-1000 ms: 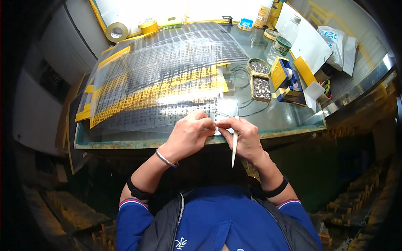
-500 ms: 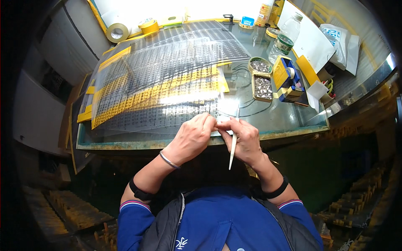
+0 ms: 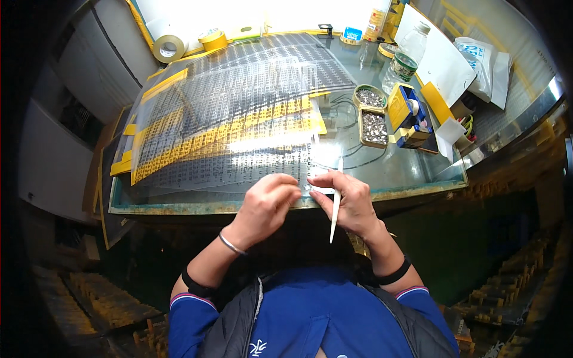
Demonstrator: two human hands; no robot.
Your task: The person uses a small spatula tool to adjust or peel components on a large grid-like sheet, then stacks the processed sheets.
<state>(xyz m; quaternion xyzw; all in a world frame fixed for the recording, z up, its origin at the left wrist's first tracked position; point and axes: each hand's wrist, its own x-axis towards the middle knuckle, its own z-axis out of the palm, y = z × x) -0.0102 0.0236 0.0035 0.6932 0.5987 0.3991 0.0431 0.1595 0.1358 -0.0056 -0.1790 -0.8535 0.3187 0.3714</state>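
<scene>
My right hand (image 3: 352,204) holds a slim white-handled tool (image 3: 335,222), its tapered end pointing toward me and a thin grey tip facing away. Thumb and forefinger of that hand curve toward each other with a gap between their ends. Close to its left, my left hand (image 3: 265,207) has its fingers bent and drawn together; whatever they pinch, if anything, cannot be made out. Both hands hover at the near edge of the glass table (image 3: 412,173), by the lower right corner of a stack of clear printed sheets (image 3: 209,167) with rows of dark characters.
Two small containers of tiny silvery pieces (image 3: 374,127) stand to the right. Beside them is a blue and yellow tape dispenser (image 3: 407,110). Farther back are a green-lidded jar (image 3: 403,65), a clear bottle (image 3: 415,39) and tape rolls (image 3: 169,48).
My hands, whose fingertips met before, have come apart. My left hand has moved a little left and toward me; my right hand keeps the white tool in nearly the same place.
</scene>
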